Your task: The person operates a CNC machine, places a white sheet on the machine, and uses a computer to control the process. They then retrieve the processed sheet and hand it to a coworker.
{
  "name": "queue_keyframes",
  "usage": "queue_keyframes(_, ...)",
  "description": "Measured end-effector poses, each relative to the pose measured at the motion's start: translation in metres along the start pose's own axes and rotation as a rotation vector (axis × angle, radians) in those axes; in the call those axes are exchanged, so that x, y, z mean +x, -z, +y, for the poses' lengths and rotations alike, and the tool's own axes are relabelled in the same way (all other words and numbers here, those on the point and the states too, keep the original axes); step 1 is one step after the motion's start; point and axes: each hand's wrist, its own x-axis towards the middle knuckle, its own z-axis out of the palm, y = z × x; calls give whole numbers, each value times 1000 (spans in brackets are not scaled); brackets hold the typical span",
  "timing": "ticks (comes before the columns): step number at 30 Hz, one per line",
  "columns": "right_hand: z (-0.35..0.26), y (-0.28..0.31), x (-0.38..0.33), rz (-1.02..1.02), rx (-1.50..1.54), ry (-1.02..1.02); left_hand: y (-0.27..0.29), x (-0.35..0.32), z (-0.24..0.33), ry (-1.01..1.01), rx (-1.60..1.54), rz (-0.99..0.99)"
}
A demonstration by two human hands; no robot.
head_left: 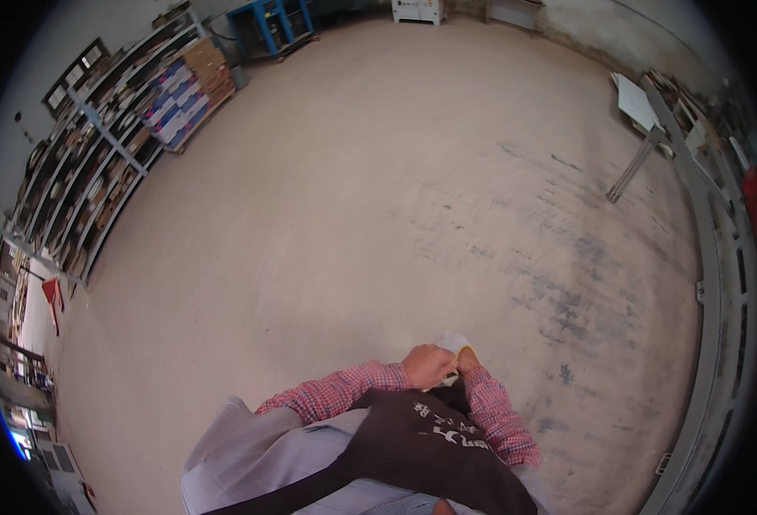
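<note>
In front of my dark apron (421,438), my two hands are close together. A white work glove (456,342) with a yellow cuff edge covers most of my right hand (468,359), leaving only skin near the wrist bare. My left hand (428,366) is bare, its fingers bent and closed at the glove's cuff beside the right wrist. The glove hides the right fingers. A little more white and yellow cloth shows just below the hands; what it belongs to is too small to tell. Both forearms wear red checked sleeves.
A tall metal rack (108,137) packed with flat pieces lines the left side, next to stacked boxes (177,103). A blue frame (267,30) and a white cabinet (419,10) stand far off. At right runs a long grey metal rail (726,266); a metal leg (634,167) juts out from it.
</note>
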Motion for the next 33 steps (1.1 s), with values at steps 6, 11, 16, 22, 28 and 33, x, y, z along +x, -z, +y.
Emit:
queue_keyframes(6,-80,139,35,254,-362,-145,27,100,-3,-59,81,-22)
queue_keyframes(11,-211,222,-13,246,-317,-411,53,124,15,-144,-38,-22)
queue_keyframes(16,-232,273,-16,362,-97,-513,96,180,14,-277,-143,-113)
queue_keyframes(22,-287,331,-21,435,416,-402,152,238,17,-416,-143,-289)
queue_keyframes(28,-217,387,52,181,832,-516,155,348,-2,-354,-126,-462)
queue_keyframes(33,-153,496,146,234,1300,79,173,492,-11,-371,30,-505)
